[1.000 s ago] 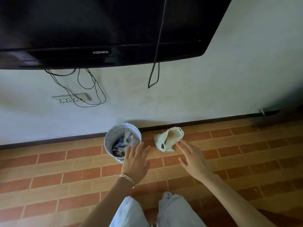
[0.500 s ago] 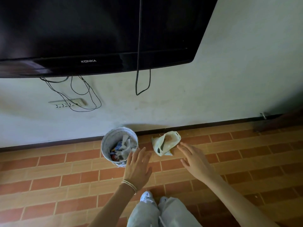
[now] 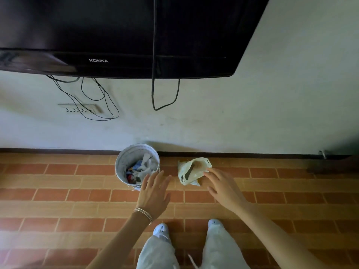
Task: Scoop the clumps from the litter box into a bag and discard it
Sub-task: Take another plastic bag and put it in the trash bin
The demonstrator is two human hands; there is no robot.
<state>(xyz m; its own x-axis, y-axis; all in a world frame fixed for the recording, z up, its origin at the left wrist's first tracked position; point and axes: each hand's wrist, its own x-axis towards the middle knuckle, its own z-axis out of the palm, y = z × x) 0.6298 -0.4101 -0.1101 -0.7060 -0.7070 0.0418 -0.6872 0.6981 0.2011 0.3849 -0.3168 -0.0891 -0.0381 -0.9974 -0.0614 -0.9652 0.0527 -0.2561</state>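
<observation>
Your left grip [image 3: 153, 198] is held out flat over the floor [image 3: 58, 200], palm down, fingers straight and spread, with nothing in it. In the head view its fingertips [image 3: 149, 176] overlap the near rim of the bucket [image 3: 124, 162]; whether they actually touch that rim cannot be told from here. Thin bangles [image 3: 144, 212] circle the wrist behind it.

Your right grip [image 3: 223, 188] is just as wide open, fingers fanned and holding nothing. Its fingertips [image 3: 206, 172] reach the near right edge of the bag [image 3: 189, 168], and it is not clear whether they rest on the plastic or hang just over it.

The bag is a crumpled cream plastic one, lying on the floor with its mouth gaping toward the wall [image 3: 272, 103] and something brownish showing inside (too dim to make out what). It sits close to the dark baseboard [image 3: 252, 154], to the right of the bucket and apart from it, with a strip of bare tile between them.

The bucket stands upright against the baseboard, pale-walled, partly filled with white scraps and bits of red and blue wrapper.

Below your arms you can see two pale shoes [image 3: 160, 229] and light trouser legs [image 3: 157, 253], planted on the brick-patterned tiles.

Above, a dark television [image 3: 116, 26] marked KONKA hangs on the wall, with black cables [image 3: 97, 101] looping down past a socket strip [image 3: 81, 109] and another cable loop hanging nearer the middle.
</observation>
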